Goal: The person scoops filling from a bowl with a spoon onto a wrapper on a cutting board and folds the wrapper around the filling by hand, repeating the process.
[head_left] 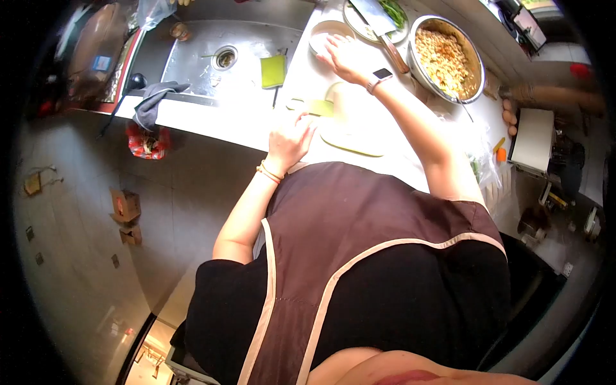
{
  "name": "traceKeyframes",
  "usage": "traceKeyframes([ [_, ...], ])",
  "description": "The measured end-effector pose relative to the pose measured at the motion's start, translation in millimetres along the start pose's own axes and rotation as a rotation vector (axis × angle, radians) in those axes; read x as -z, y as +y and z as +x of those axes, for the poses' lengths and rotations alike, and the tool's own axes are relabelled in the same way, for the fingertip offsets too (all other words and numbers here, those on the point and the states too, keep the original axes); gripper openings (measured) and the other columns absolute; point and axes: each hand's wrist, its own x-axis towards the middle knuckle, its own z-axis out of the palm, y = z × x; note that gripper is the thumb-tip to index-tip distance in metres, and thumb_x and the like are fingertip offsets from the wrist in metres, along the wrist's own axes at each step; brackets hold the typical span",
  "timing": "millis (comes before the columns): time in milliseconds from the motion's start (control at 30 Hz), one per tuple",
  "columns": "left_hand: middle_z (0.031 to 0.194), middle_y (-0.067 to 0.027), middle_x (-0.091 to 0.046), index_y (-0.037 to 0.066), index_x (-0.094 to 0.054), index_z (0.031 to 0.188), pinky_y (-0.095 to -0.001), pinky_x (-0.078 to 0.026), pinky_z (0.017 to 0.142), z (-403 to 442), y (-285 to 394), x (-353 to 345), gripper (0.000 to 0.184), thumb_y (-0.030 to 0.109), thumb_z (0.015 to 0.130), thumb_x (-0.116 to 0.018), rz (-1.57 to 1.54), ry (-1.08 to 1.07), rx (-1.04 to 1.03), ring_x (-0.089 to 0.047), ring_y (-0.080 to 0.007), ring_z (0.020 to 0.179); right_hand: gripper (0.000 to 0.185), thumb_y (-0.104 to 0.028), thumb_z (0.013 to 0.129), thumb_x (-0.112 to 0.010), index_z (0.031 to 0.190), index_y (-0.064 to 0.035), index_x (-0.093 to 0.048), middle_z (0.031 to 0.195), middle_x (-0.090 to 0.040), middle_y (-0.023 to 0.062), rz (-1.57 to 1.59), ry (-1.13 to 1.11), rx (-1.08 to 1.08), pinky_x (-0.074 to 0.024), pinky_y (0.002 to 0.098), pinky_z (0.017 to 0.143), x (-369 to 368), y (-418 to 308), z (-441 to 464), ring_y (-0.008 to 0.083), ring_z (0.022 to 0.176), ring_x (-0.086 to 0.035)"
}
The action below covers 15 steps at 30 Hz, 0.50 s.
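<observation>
My right hand (344, 59), with a watch on the wrist, reaches to the near rim of a pale round bowl (319, 45). Its fingers are apart, and I see nothing held in it. My left hand (290, 138) is closed, fingers curled, above the counter's front edge; whatever may be in it is hidden. Just beyond it lies a flat yellow-green piece (314, 107). Between my hands, glare washes out a pale board with a green edge (353, 149). A cleaver (380, 25) rests across a plate of green vegetables (393, 11).
A metal bowl (478, 96) of chopped, mixed filling stands at the right. Left of the counter is a sink (199, 58) with a green cloth or sponge (273, 71) at its side. A grey cloth (153, 106) hangs over the edge. Eggs (509, 115) lie far right.
</observation>
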Motion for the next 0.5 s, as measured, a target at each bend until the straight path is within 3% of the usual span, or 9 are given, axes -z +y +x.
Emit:
traceKeyframes([
  [33,0.098,-0.0106,-0.063,0.005,-0.067,0.094,-0.0355,-0.05,0.071,-1.6,-4.6,7.8,0.017,0.01,0.079,-0.07,-0.017,0.005,0.027,-0.062,-0.0271,0.084,0.063,-0.052,0.099,-0.03,0.122,-0.0001,-0.056,0.133,-0.051,0.0176,-0.101,-0.086,-0.012,-0.0285,0.0476,0.109,-3.3,0.5,10.9,0.0327,0.128,-0.044],
  [67,0.098,-0.0106,-0.063,0.005,-0.067,0.094,-0.0355,-0.05,0.071,-4.1,-8.9,15.1,0.017,0.01,0.079,-0.07,-0.01,0.011,0.025,-0.062,-0.0271,0.084,0.063,-0.052,0.099,-0.03,0.122,-0.0001,-0.056,0.133,-0.051,0.0176,-0.102,-0.078,-0.006,-0.0285,0.0476,0.109,-7.5,-0.8,17.2,0.0327,0.128,-0.044],
  [200,0.098,-0.0109,-0.062,0.004,-0.064,0.093,-0.0352,-0.05,0.068,-9.2,-26.9,33.9,0.014,0.01,0.08,-0.067,0.027,0.058,0.061,-0.061,-0.0267,0.083,0.056,-0.048,0.1,-0.03,0.12,-0.0047,-0.059,0.133,-0.052,0.0166,0.027,-0.383,-0.184,-0.0277,0.0486,0.109,19.4,-21.0,22.4,0.0333,0.126,-0.046],
  [267,0.098,-0.0109,-0.062,0.004,-0.064,0.092,-0.0354,-0.05,0.069,-10.2,-33.2,36.8,0.014,0.009,0.08,-0.067,0.0,0.048,0.108,-0.061,-0.0268,0.083,0.056,-0.048,0.099,-0.032,0.107,-0.0025,-0.063,0.113,-0.061,0.0202,0.248,-0.032,-0.06,-0.0324,0.0505,0.102,-1.3,-11.3,5.8,0.0348,0.109,-0.056],
  [300,0.098,-0.011,-0.062,0.004,-0.065,0.092,-0.0351,-0.05,0.069,-9.4,-35.7,36.6,0.014,0.009,0.08,-0.067,-0.011,0.042,0.123,-0.061,-0.0264,0.082,0.043,-0.038,0.099,-0.039,0.104,-0.0023,-0.063,0.111,-0.062,0.0189,0.252,0.176,-0.021,-0.0375,0.0481,0.097,-2.3,-12.3,-6.2,0.0339,0.103,-0.057],
  [333,0.098,-0.011,-0.062,0.004,-0.065,0.092,-0.0351,-0.05,0.069,-8.1,-38.1,34.6,0.014,0.009,0.08,-0.067,-0.021,0.035,0.127,-0.061,-0.0264,0.082,0.043,-0.038,0.099,-0.039,0.104,-0.0023,-0.063,0.111,-0.062,0.0189,0.25,0.165,-0.029,-0.0375,0.0481,0.097,7.9,-16.9,-19.2,0.0339,0.103,-0.057],
  [400,0.099,-0.0112,-0.062,0.003,-0.064,0.092,-0.0351,-0.05,0.07,-5.6,-42.8,29.0,0.014,0.008,0.079,-0.067,-0.07,0.06,0.169,-0.062,-0.0265,0.082,0.031,-0.027,0.096,-0.049,0.108,-0.0018,-0.062,0.11,-0.062,0.0187,0.42,0.375,-0.195,-0.042,0.0444,0.092,28.2,-28.6,-52.2,0.0334,0.102,-0.058],
  [467,0.099,-0.0114,-0.062,0.003,-0.065,0.092,-0.035,-0.051,0.07,3.6,-47.2,23.9,0.014,0.007,0.079,-0.068,-0.075,0.064,0.131,-0.062,-0.0268,0.082,0.029,-0.02,0.092,-0.054,0.113,-0.0002,-0.06,0.111,-0.062,0.0189,0.357,0.343,-0.3,-0.0445,0.0419,0.088,20.0,-42.8,-93.8,0.034,0.101,-0.058],
  [500,0.099,-0.0115,-0.062,0.003,-0.065,0.093,-0.0351,-0.051,0.07,8.7,-47.3,21.4,0.014,0.007,0.08,-0.067,-0.089,0.076,0.116,-0.062,-0.0269,0.082,0.033,-0.022,0.093,-0.053,0.116,0.0019,-0.058,0.113,-0.062,0.02,0.372,0.264,-0.351,-0.0428,0.0429,0.092,11.3,-50.4,-111.9,0.036,0.103,-0.057],
])
